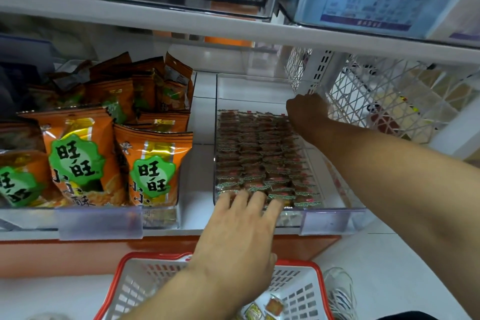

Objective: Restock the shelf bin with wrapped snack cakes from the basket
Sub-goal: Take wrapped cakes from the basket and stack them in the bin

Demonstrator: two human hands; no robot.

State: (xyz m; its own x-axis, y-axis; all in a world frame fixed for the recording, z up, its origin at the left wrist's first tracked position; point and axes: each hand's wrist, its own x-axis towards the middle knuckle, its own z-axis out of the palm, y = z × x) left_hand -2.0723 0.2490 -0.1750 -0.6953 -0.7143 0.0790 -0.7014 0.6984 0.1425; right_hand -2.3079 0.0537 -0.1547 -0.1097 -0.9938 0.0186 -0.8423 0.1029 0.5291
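- The orange snack bags [104, 153] in the left bin carry a green badge with the characters 旺旺; the smaller writing under it is cut off by the bin front.
- The boxes on the upper shelf [233, 26] have printed text and a barcode, but it is too blurred to read.
- The wrapped snack cakes [259, 156] lie in tight rows inside the clear shelf bin [335, 212], filling its front and middle; the back part of the bin shows bare floor.
- The left hand [241, 218] rests with straight, spread fingers on the front row of cakes, holding nothing.
- The right hand [307, 109] is at the back right corner of the rows; its fingers are hidden, so I cannot tell the grip.
- A narrow white gap of shelf separates the two bins.
- The red-rimmed white basket [124, 291] stands below on a pale floor, with a few wrapped cakes left in its bottom.
- A white wire grid [389, 96] closes the right side.
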